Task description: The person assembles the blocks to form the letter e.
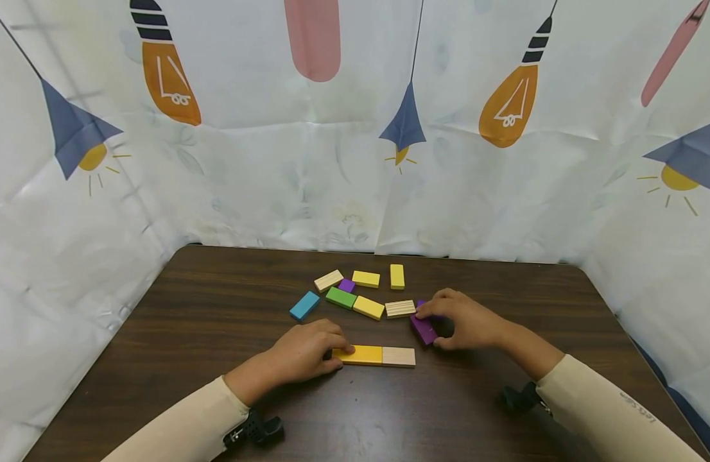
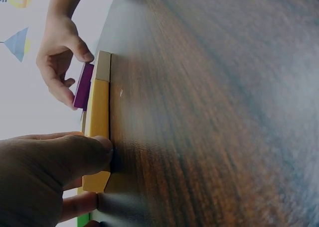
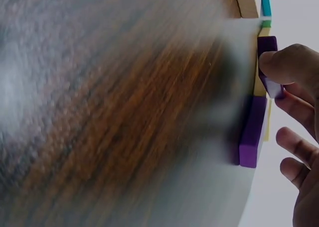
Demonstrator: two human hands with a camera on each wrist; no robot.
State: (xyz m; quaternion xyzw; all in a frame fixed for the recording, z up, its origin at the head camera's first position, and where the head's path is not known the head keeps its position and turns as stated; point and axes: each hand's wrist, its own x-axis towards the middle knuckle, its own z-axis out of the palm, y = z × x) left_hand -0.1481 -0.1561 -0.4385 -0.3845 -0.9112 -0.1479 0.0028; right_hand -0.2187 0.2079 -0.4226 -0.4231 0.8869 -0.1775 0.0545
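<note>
My left hand (image 1: pixel 309 351) pinches the left end of a low row on the table, with the thumb on the yellow block (image 1: pixel 363 355). A plain wooden block (image 1: pixel 398 357) touches the row's right end. How many yellow blocks lie under the fingers is hidden. My right hand (image 1: pixel 469 319) pinches a purple block (image 1: pixel 424 330) between thumb and fingers; in the right wrist view this purple block (image 3: pixel 267 62) is held above the table. A second purple block (image 3: pixel 253 132) lies beneath that hand, mostly covered by it in the head view.
Behind the row lie a blue block (image 1: pixel 305 306), a green block (image 1: pixel 340 298), several yellow blocks (image 1: pixel 369 307), a small purple piece (image 1: pixel 346 285) and plain wooden blocks (image 1: pixel 400 309). The brown table (image 1: pixel 216 301) ends at a printed white cloth (image 1: pixel 262 179) at the back.
</note>
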